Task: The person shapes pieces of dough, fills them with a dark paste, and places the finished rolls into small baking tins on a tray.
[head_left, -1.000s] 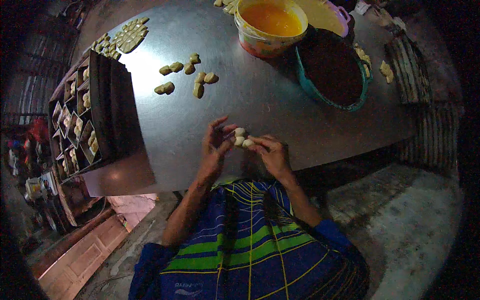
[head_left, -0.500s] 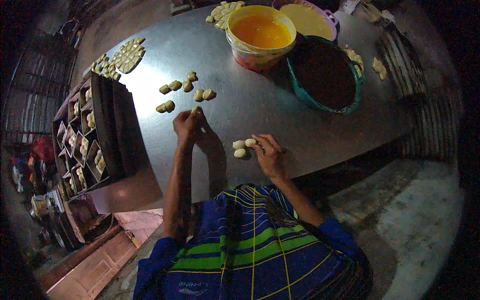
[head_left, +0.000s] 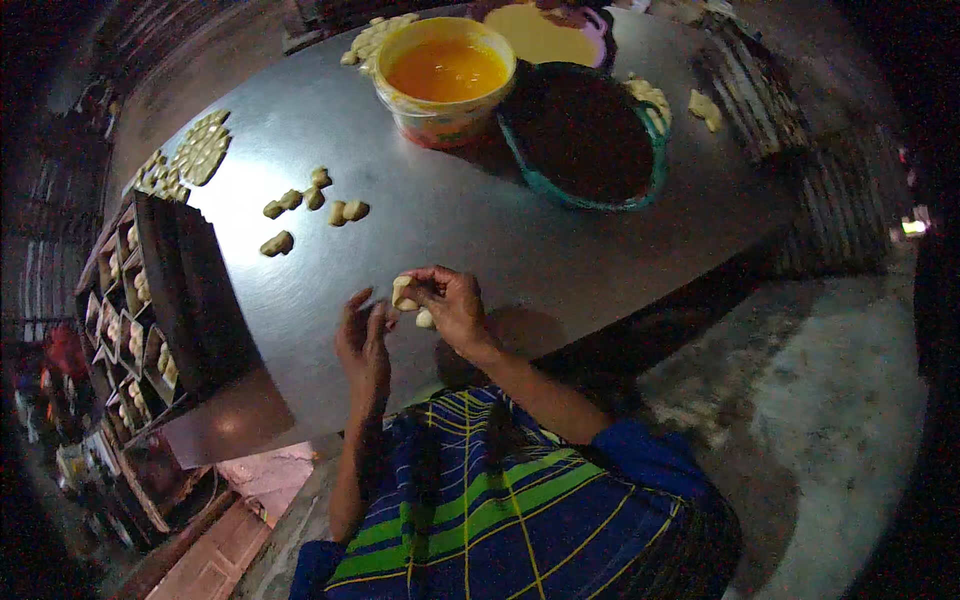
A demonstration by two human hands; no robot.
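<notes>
Close to the table's near side, my right hand (head_left: 452, 312) pinches a pale dough piece (head_left: 403, 291) between thumb and fingers. Another dough ball (head_left: 425, 318) shows just beneath that hand; whether it is held or lies on the table cannot be told. My left hand (head_left: 364, 348) is to the left of the held piece, its fingers apart and nothing visible in them. Farther off on the metal table (head_left: 420, 210) lie several small dough pieces (head_left: 290, 199), a pair of them (head_left: 348, 212) touching, and a separate lump (head_left: 277, 243).
A bucket of orange liquid (head_left: 387, 95) stands at the back, beside a teal basin of dark contents (head_left: 655, 185) and a purple-rimmed tub (head_left: 600, 40). Dough clusters (head_left: 202, 148) sit at the far left. A dark case (head_left: 190, 290) with dough in diamond-shaped compartments stands at the left edge.
My left hand has drawn back from the far dough pieces toward my right hand. My right hand has lifted a dough piece and moved left. The whole view has shifted.
</notes>
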